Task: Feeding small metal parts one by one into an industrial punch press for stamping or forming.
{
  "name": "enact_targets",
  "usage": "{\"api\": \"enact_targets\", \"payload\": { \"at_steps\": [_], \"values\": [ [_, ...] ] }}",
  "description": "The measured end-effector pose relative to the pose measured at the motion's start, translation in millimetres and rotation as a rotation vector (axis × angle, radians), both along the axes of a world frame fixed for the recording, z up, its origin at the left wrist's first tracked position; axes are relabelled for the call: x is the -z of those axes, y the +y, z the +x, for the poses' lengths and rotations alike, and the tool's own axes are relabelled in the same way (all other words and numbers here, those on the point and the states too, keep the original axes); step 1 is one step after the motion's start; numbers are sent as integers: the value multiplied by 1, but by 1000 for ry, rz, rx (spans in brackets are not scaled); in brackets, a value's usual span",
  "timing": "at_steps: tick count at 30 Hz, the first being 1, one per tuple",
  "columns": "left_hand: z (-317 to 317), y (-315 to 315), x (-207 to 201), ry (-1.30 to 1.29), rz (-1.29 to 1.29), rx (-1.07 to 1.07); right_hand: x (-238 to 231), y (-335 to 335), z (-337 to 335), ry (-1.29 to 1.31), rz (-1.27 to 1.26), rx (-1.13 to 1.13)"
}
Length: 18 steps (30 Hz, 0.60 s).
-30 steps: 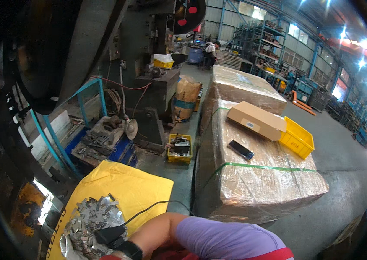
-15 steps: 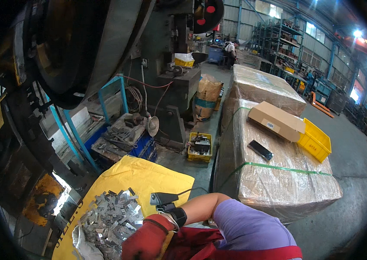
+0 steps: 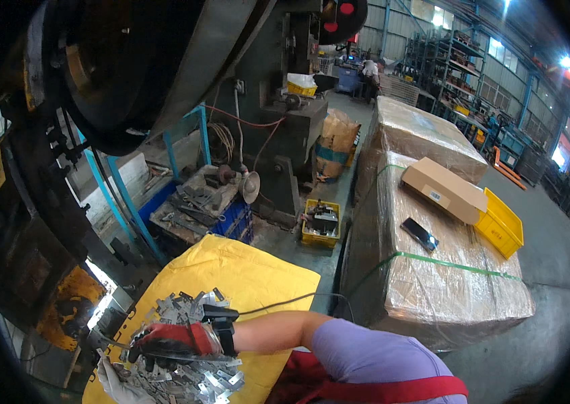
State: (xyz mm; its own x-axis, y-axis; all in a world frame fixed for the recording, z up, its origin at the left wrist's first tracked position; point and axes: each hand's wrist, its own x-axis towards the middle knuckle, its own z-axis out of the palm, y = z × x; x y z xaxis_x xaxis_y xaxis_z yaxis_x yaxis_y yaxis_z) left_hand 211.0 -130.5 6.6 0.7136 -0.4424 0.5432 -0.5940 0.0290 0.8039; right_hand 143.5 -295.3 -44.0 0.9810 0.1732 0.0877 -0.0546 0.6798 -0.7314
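A heap of small flat metal plates with holes [image 3: 214,380] lies on a yellow sack [image 3: 265,273]. Over the heap, my right hand [image 3: 177,339] wears a red glove with dark fingers, which curl down among the plates. A thin, rod-like piece [image 3: 111,342] sticks out past its fingertips; what the fingers grip is mostly hidden. My left hand [image 3: 122,387], in a whitish glove, is at the heap's near left edge, partly cut off by the frame. Its fingertips seem to pinch a small metal plate [image 3: 100,353]. A dark device with a cable [image 3: 220,314] is strapped at my right wrist.
A large dark press machine [image 3: 144,67] rises at the left. Beyond the sack stand a blue crate of scrap metal [image 3: 231,225] and a yellow bin of parts [image 3: 321,232]. At right, a wrapped pallet load [image 3: 433,296] bears a phone [image 3: 419,234], a carton [image 3: 443,188] and a yellow bin [image 3: 500,222].
My right hand has moved up and left from the heap's near right side to over its middle left. The left glove has shifted slightly left. The whole view has shifted a little.
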Motion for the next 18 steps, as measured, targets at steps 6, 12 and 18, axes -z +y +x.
{"api": "enact_targets", "payload": {
  "at_steps": [6, 12, 18],
  "values": [
    [22, 8, 27, -10, 38, 17, 18, -7, 2, -40, 9, 127],
    [28, 0, 45, -31, -54, -63, 17, -7, 3, 63, 118, 40],
    [18, -2, 32, 39, 30, 34, 10, -5, -1, 151, 93, 22]
  ]
}}
